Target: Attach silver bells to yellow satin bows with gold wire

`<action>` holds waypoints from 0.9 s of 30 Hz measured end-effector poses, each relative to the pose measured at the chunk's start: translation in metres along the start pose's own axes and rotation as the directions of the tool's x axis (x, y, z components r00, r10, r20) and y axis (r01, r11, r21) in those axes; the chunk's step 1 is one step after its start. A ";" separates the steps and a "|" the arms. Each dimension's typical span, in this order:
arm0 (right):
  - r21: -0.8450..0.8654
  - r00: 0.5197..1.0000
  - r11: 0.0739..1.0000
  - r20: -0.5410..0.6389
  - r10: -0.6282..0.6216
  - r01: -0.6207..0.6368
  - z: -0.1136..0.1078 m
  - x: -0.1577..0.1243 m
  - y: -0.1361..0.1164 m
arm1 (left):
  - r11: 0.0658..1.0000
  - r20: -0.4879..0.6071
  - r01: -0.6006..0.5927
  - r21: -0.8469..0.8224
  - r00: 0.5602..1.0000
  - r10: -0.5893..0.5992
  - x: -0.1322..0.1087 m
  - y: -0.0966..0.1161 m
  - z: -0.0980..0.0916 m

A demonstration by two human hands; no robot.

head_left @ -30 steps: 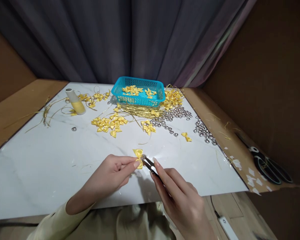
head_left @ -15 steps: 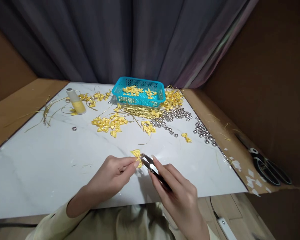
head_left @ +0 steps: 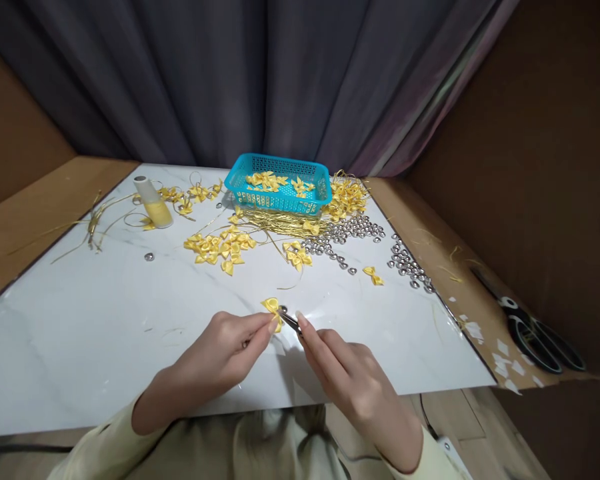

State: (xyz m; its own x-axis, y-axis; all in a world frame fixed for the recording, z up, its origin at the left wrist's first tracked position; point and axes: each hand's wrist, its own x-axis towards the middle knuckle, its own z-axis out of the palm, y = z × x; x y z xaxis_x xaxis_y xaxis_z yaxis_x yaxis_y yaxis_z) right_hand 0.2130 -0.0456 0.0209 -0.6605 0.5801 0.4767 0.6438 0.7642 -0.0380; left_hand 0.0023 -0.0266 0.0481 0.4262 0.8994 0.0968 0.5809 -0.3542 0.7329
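Note:
Near the front of the white marbled tabletop (head_left: 130, 320), my left hand (head_left: 220, 353) pinches a small yellow ribbon bow (head_left: 271, 306) between thumb and fingers. My right hand (head_left: 350, 377) is closed round small dark snips (head_left: 291, 323), whose tips touch the bow's middle and look pressed together. A silvery bead (head_left: 283, 309) shows beside the tips. Most of the snips' body is hidden by my right fingers. Beyond my hands lie a cluster of yellow bows (head_left: 223, 247) and a single bow (head_left: 373, 275) to the right.
A blue basket (head_left: 279, 203) with bows stands at the back, gold cords (head_left: 280, 222) before it. Silver beads (head_left: 350, 230) spread to the right. A yellow-and-white bottle (head_left: 155, 207) stands back left. Large black scissors (head_left: 535, 340) and paper scraps (head_left: 501, 363) lie on the right ledge.
The snips' blades have come together and turned at the bow, and a silvery bead now shows more clearly there. My right hand has rotated slightly. My left hand keeps its pinch.

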 end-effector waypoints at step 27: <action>0.178 0.945 0.965 -0.232 0.230 -0.192 0.027 0.007 -0.018 | 0.999 -0.046 0.042 0.022 0.998 -0.041 -0.001 0.004 -0.003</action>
State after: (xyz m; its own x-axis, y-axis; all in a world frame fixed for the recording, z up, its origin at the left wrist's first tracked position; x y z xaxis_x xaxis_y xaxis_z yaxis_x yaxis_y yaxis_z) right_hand 0.1860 -0.0477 0.0016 -0.3860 0.6588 0.6457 0.6793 0.6766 -0.2841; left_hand 0.0023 -0.0277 0.0524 0.3700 0.9239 0.0974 0.6136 -0.3217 0.7212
